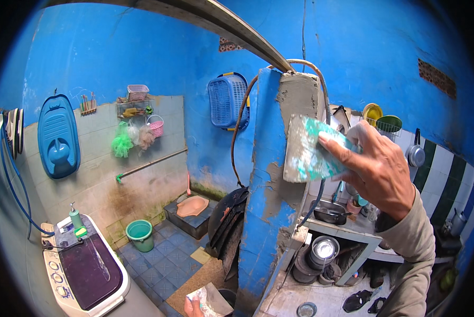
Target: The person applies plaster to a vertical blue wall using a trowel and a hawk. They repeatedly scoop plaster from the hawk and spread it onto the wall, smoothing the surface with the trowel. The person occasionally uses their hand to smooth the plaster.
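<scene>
My right hand (387,171) reaches in from the right, its fingers closed on a flat scraper (311,153) smeared with grey and green. The scraper is raised in front of a narrow blue pillar (266,137); I cannot tell whether its edge touches. Wet-looking grey plaster (299,95) covers the pillar's upper face, and rougher grey patches run down its edge. Low at the bottom edge, my left hand (194,308) grips a pale, plaster-smeared flat piece (214,300), with only the thumb side showing.
A metal bar (231,24) meets the pillar's top, where a brown hose (236,132) loops around. On the left stand a washing machine (91,272) and a green bucket (139,235). To the right, a tiled counter (342,227) has pots (321,251) on the shelf beneath.
</scene>
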